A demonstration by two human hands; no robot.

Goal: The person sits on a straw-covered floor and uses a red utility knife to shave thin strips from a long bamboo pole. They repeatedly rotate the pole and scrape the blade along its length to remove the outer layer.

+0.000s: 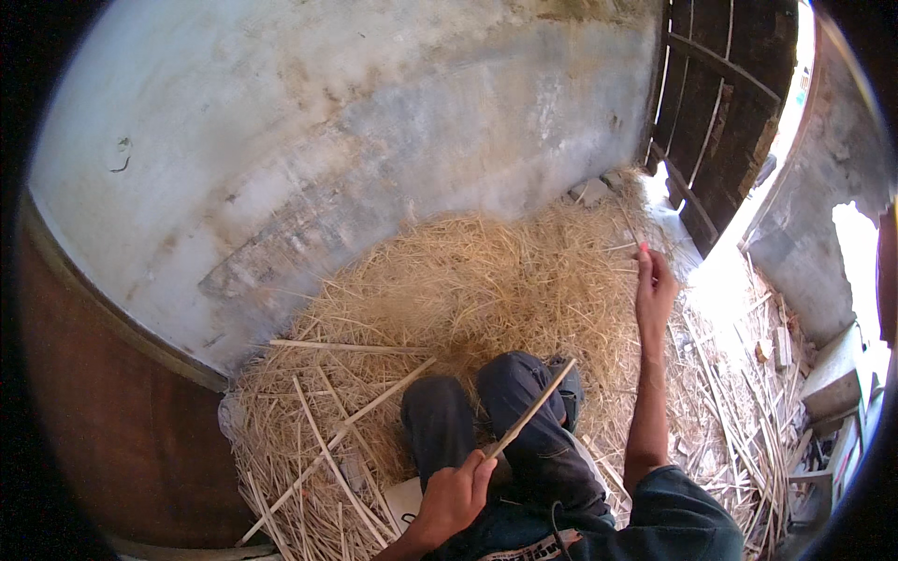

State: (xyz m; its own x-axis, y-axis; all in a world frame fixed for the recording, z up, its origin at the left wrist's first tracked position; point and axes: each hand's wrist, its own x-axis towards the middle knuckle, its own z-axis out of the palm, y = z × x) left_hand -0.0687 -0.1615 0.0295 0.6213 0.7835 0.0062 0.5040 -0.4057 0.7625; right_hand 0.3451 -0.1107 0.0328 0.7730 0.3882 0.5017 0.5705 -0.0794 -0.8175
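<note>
My left hand (456,500) is closed around the lower end of a pale bamboo strip (531,411). The strip slants up to the right across my trousered knees (514,383). Far out to the right, my right arm is stretched forward over the shavings. My right hand (655,285) is closed in a pinch at its end, with a reddish spot at the fingertips. A thin dark line runs up from there; whether it is a tool or a sliver held in the fingers, I cannot make out.
A deep heap of straw-coloured shavings (486,271) spreads against the stained wall (374,131). Longer strips (351,421) lie crossed at the left, and more strips (739,402) lie at the right. A dark plank door (716,112) stands by a sunlit opening. A brown panel (122,402) borders the left.
</note>
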